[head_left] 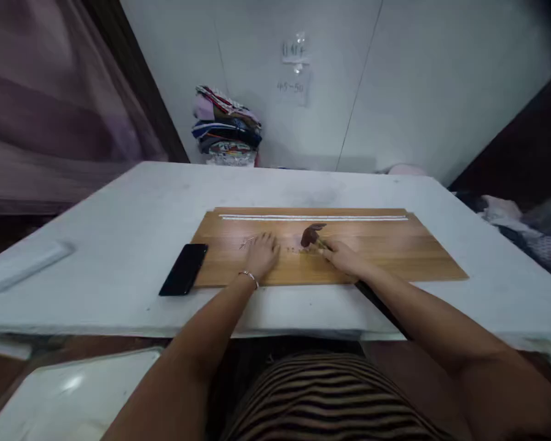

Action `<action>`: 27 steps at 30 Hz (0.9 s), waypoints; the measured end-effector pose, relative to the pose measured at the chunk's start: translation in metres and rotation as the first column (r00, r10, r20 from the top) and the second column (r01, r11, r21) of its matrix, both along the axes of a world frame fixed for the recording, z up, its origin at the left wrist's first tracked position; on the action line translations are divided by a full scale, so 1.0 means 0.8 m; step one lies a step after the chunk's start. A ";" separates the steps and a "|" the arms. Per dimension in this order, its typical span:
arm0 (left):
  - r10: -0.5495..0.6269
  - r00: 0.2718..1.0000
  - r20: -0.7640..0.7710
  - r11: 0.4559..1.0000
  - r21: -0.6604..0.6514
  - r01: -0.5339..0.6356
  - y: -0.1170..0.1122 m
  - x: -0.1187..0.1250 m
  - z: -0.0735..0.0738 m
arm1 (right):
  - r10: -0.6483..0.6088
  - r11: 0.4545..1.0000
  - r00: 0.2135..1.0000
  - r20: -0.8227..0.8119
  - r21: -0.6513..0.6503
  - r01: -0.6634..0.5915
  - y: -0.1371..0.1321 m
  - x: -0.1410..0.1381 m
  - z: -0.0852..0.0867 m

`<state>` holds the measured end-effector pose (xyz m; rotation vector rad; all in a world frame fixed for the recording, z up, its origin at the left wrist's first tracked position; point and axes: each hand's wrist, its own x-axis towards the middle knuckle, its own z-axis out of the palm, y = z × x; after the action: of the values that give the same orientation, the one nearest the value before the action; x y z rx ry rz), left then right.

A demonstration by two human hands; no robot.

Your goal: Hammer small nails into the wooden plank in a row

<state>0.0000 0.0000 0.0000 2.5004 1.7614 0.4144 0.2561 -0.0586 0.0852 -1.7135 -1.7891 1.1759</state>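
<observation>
Head view: right hand (344,257) closed firmly round handle of claw hammer (310,236), whose dark head sits over middle of wood-grain board (386,245). Left hand (262,254) palm down on board, left of hammer, fingers extended, gripping nothing visible. Thin pale pieces (247,242) just left of left fingers, perhaps nails, too blurred to be sure. Two white strips (312,218) parallel along board's far edge. Black smartphone (183,269) at board's near left corner, on white table (119,214). Folded clothes (227,125) stacked beyond far edge.
</observation>
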 end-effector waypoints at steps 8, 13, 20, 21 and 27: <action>0.012 1.000 0.019 1.000 0.010 -0.013 -0.001 0.001 0.001 | -0.038 0.999 0.999 0.025 -0.012 0.038 -0.002 -0.005 0.006; 0.018 0.999 0.035 1.000 0.010 -0.018 0.000 0.001 -0.003 | -0.040 0.999 0.998 0.052 0.013 0.039 0.002 -0.001 0.006; 0.015 0.999 0.028 1.000 0.005 -0.015 0.000 0.000 -0.002 | -0.028 1.000 0.999 0.042 -0.004 0.028 0.000 -0.003 0.000; 0.013 1.000 0.028 1.000 0.005 -0.013 0.000 0.000 -0.002 | -0.031 0.999 0.999 0.043 -0.006 0.031 0.000 -0.004 0.000; 0.017 1.000 0.015 1.000 0.003 -0.017 0.000 0.001 -0.001 | -0.034 0.999 0.999 0.038 -0.003 0.034 0.000 -0.002 0.001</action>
<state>0.0005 -0.0001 -0.0008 2.4793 1.7795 0.4370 0.2548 -0.0584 0.0861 -1.7726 -1.7737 1.1409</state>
